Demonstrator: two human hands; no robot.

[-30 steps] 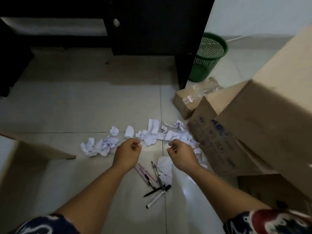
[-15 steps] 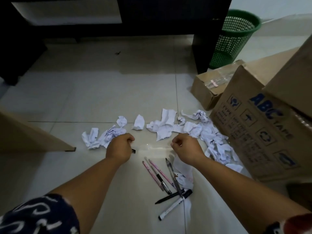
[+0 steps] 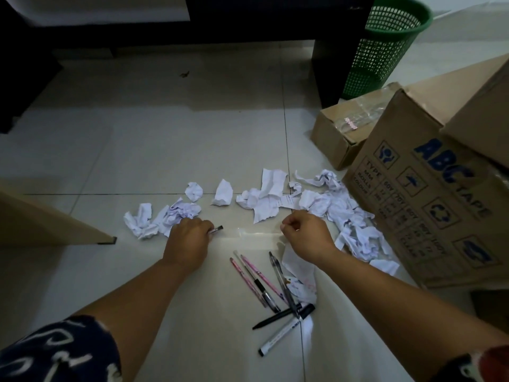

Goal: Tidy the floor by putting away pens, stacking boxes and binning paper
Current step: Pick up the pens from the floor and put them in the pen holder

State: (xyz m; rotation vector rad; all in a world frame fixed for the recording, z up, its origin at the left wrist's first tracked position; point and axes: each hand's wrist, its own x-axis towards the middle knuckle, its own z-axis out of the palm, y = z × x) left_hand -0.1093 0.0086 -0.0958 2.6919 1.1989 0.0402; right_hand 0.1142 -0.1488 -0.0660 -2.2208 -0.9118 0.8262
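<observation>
My left hand (image 3: 190,238) grips a dark-tipped pen (image 3: 217,230) whose end pokes out to the right of my fist. My right hand (image 3: 305,235) has curled fingers and pinches the right end of a clear plastic sleeve (image 3: 253,234) that lies on the tiles between both hands. Several pens (image 3: 264,285), pink, black and white, lie in a loose pile just below my right wrist. Crumpled white paper (image 3: 264,199) is strewn in a row beyond my hands. A green mesh bin (image 3: 385,42) stands at the back right.
A large "ABC TAPE" cardboard box (image 3: 429,205) lies tilted at the right, with another box (image 3: 482,119) on it and a smaller box (image 3: 344,133) behind. A cardboard flap (image 3: 49,224) juts in from the left. Dark furniture (image 3: 248,20) spans the back.
Both hands have dropped to the floor and spread apart. A pen tip now shows beside my left fist. The view has tipped downward and closer to the pens.
</observation>
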